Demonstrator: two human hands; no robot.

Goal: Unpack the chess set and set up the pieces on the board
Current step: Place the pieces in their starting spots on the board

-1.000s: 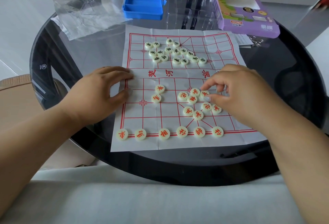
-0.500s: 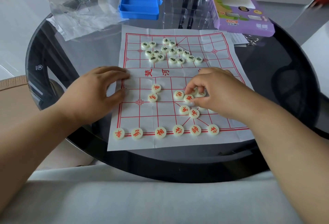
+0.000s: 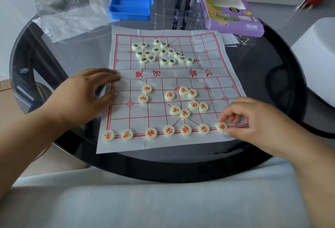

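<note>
A white paper board (image 3: 199,75) with red grid lines lies on the round dark glass table (image 3: 272,82). Several cream discs with red characters stand in a row along its near edge (image 3: 150,133). More red-marked discs (image 3: 183,100) lie loose in the near half. Black-marked discs (image 3: 159,51) cluster in the far half. My right hand (image 3: 253,119) pinches a red-marked disc (image 3: 221,126) on the near row, right of the others. My left hand (image 3: 85,91) rests flat on the board's left edge, fingers spread.
A blue plastic tray (image 3: 129,6) sits at the back, clear plastic wrapping (image 3: 68,15) to its left, a clear tray (image 3: 177,10) to its right. The purple game box (image 3: 233,13) lies back right, with a folded leaflet (image 3: 229,40) and small metal rings (image 3: 243,41) near it.
My right hand took a red-marked disc from the loose group in the middle and brought it down to the right end of the near row. My left hand stayed on the board's edge.
</note>
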